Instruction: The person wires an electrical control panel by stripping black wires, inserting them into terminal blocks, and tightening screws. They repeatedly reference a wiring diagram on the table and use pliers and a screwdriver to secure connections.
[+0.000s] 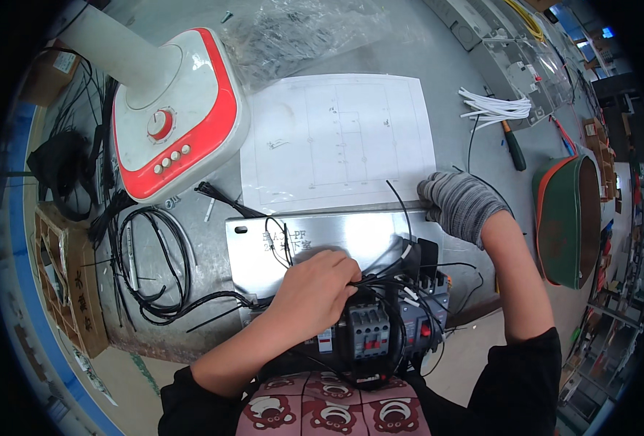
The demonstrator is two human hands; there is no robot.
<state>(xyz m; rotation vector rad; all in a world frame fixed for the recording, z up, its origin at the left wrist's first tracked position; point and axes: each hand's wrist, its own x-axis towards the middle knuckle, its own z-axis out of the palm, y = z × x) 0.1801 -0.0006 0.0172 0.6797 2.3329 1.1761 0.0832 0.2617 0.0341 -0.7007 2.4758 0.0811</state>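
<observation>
My bare left hand (316, 289) is closed, its fingertips pinching the bundle of black wires (380, 280) over the electrical assembly. A bare metal mounting plate (329, 232) lies beneath it, with handwriting on its surface. Along the plate's near side sit a grey contactor (369, 330) and a grey breaker with a red switch (425, 329), partly covered by loose wires. My right hand (461, 207), in a grey striped knit glove, is curled at the plate's far right corner. What its fingers hold, if anything, is hidden.
A white-and-red fan base (180, 120) stands at the far left, above coiled black cable (166, 305). A paper wiring diagram (336, 142) lies beyond the plate. White wires (495, 107), a screwdriver (513, 145) and a green bin (560, 221) are on the right.
</observation>
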